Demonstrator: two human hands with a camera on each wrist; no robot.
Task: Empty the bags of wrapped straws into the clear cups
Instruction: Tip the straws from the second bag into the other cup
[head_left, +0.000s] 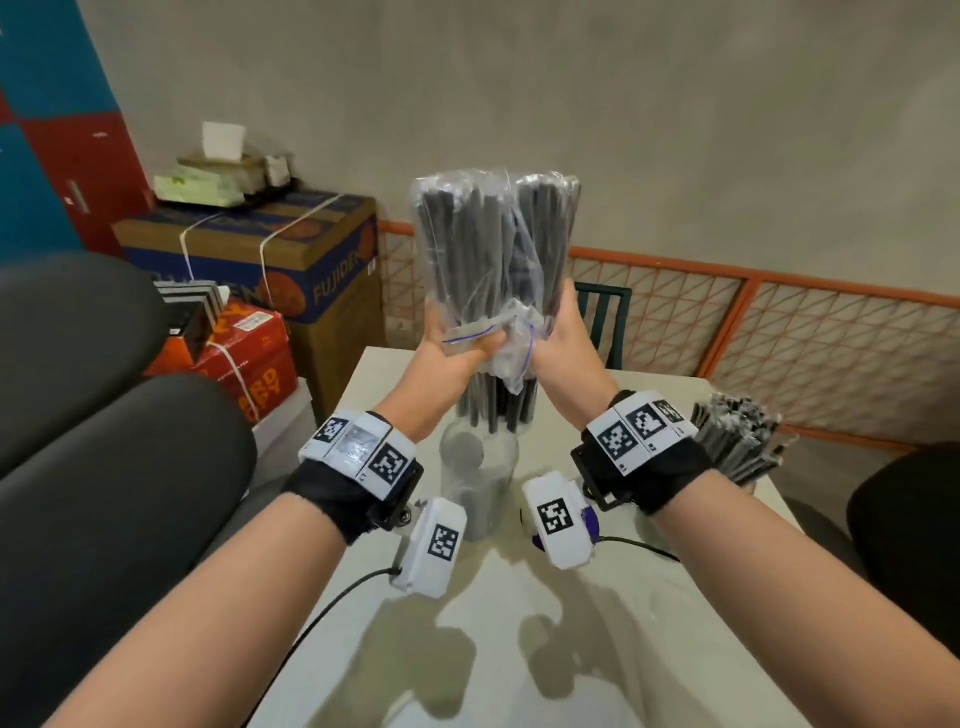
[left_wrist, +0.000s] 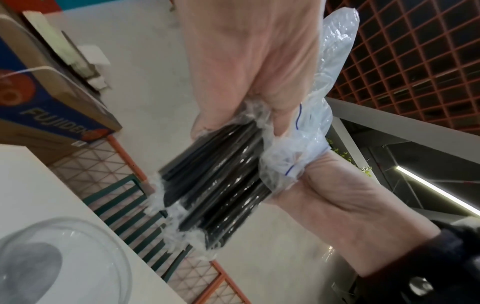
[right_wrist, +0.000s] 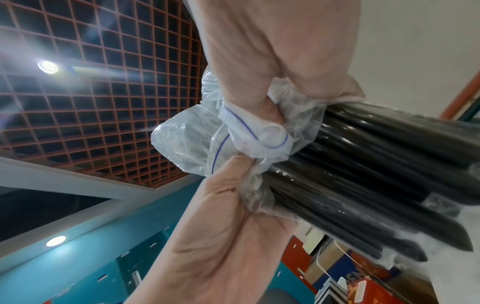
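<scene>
Above the table I hold a clear zip bag of black wrapped straws upside down, mouth downward. My left hand and right hand each grip the bunched plastic at the bag's mouth, one on each side. Straw ends stick out below the hands, over a clear cup standing on the white table. The left wrist view shows the straws, the bag's plastic and the cup's rim. In the right wrist view both hands pinch the crumpled bag mouth beside the straws.
A second cup packed with wrapped straws stands at the table's right edge. Stacked cardboard boxes and a dark chair are on the left. A teal chair back and an orange lattice fence lie behind the table.
</scene>
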